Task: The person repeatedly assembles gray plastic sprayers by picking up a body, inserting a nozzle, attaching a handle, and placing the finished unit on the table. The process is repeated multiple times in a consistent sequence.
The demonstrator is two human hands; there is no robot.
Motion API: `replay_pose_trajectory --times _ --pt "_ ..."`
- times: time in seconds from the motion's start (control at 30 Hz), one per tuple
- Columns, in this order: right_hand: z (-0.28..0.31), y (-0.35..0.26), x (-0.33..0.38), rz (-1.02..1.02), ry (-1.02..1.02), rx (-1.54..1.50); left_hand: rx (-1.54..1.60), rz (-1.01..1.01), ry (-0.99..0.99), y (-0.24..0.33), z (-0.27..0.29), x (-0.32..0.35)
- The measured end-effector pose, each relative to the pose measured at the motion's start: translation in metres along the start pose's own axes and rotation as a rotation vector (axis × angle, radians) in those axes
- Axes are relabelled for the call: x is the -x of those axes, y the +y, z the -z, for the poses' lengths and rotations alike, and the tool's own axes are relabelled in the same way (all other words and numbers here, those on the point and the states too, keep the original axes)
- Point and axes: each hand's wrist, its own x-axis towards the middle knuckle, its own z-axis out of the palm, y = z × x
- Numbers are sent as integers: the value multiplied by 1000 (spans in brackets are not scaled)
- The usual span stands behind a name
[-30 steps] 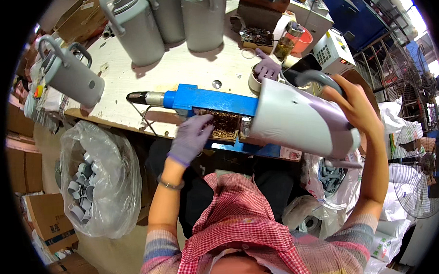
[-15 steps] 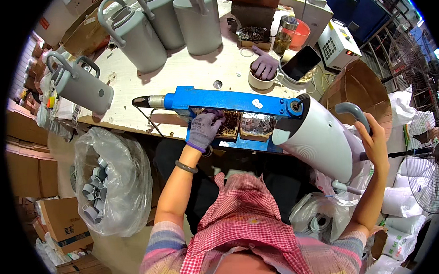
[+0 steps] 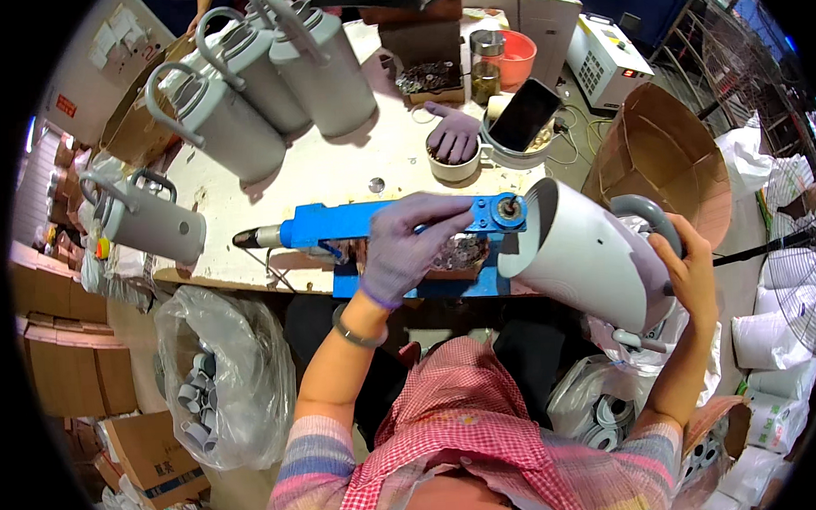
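Observation:
My left hand [image 3: 410, 248], in a purple-grey glove, is over the blue arm of a bench tool [image 3: 335, 223]. Its fingers reach right, pressed together near the round spindle end [image 3: 511, 210]; anything pinched there is too small to make out. Partly hidden under that hand is a box of small metal parts [image 3: 462, 253]. Bare and closed, my right hand [image 3: 693, 267] grips the curved grey handle [image 3: 645, 209] of a large pale grey jug body [image 3: 588, 258]. The jug body lies tilted, its open end facing left, beside the spindle end.
Several grey lidded jugs [image 3: 325, 78] stand at the back left. A cup with a glove [image 3: 454, 145], a phone [image 3: 524, 116] and a red tub [image 3: 515, 58] sit behind the tool. Plastic bags of grey parts [image 3: 224, 378] flank me; a cardboard bin [image 3: 661, 174] stands right.
My left hand has left the parts boxes, rising over the blue arm and moving right toward the spindle end. My right hand keeps hold of the jug's handle. The view has shifted slightly.

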Motion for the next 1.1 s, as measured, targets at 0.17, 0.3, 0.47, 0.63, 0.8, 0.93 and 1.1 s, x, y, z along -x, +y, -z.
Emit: replay_pose_trajectory --times 0.17,0.3,0.47,0.63,0.8,0.93,1.1 --pt "-2 8 4 15 9 30 242 154 -133 -14 -45 -38" --pt "-1 15 5 21 14 51 191 135 -170 -14 -49 -41" --pt "-5 22 1 -21 -45 63 -85 -36 -285 -10 -43 -50" --pt "-12 9 -8 -45 -138 62 -131 -60 -235 -11 -44 -47" --pt "-13 10 -5 -16 -108 73 -245 -119 -108 -17 -6 -26" --pt "-11 11 6 -31 -85 72 -549 -281 -135 -37 37 -2" --pt "-17 4 8 -13 -83 127 -791 -447 -50 -60 31 25"
